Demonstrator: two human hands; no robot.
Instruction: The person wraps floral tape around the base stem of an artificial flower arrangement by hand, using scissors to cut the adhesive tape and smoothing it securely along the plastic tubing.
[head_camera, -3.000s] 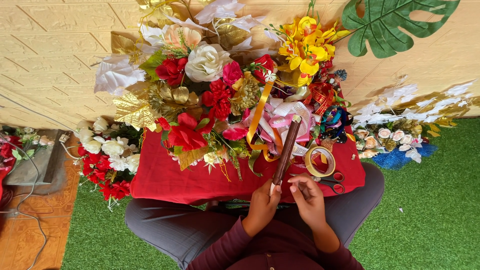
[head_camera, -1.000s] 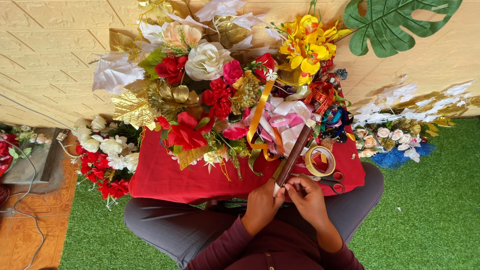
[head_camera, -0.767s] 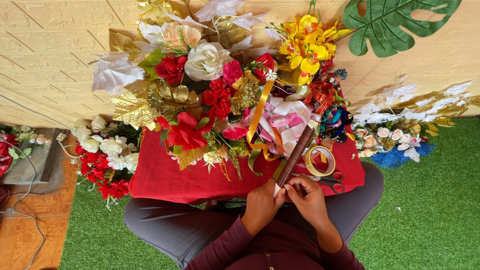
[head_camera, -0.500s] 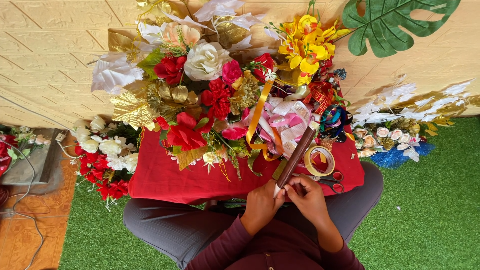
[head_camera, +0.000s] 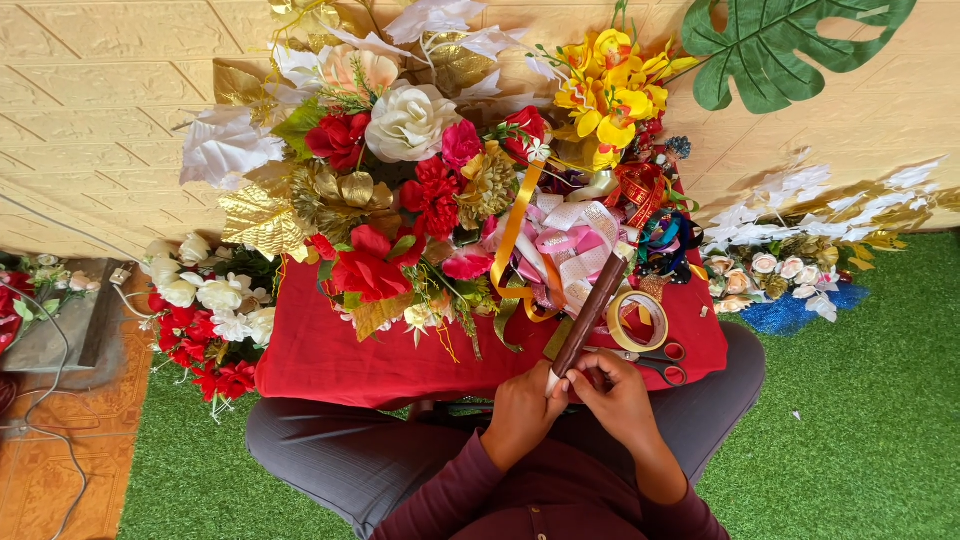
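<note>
Both hands are brought together low in the middle of the view, above the lap. The left hand is closed around the lower end of a brown stick, with its fingers curled about it. The right hand is curled in from the other side, its fingertips pressed to the same pale lower end; whether something thin, such as tape, is pinched there cannot be made out from this height.

The brown stick is held tilted, rising from the hands up and to the right, so that its upper end lies over a tangle of pink and white ribbon. Just beside the stick, to its right, a roll of tape is laid flat on a red cloth, and a pair of scissors with red handles is seen just above the right hand. The red cloth is spread over the lap and is loaded with a large bunch of artificial flowers in red, white, gold and yellow. More white and red flowers are piled on the green artificial grass at the left, and a big green leaf is set against the wall behind.
</note>
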